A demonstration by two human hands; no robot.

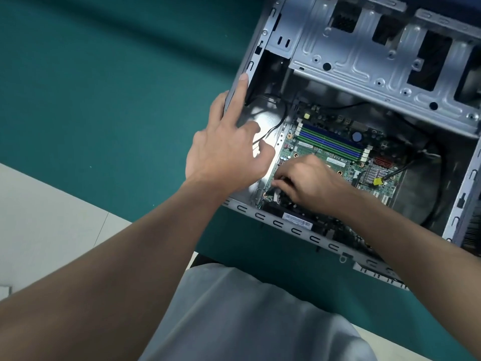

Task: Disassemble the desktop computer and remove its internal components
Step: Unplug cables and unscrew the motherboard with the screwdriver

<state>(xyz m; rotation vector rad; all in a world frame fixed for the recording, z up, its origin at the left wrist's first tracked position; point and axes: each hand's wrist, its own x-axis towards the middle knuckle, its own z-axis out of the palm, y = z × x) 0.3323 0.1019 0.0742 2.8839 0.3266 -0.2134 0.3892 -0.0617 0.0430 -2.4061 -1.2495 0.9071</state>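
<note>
The computer case (263,35) lies on its side on the right part of the desk (104,100), open side up. Its long axis seems to run away from the person, slanted to the right. The cover is off and the memory slots (330,143) look empty; the motherboard (335,162) and the cables remain. The left hand (226,152) rests on the case rim with fingers spread, while the right hand (309,181) pinches a white connector (276,195).
</note>
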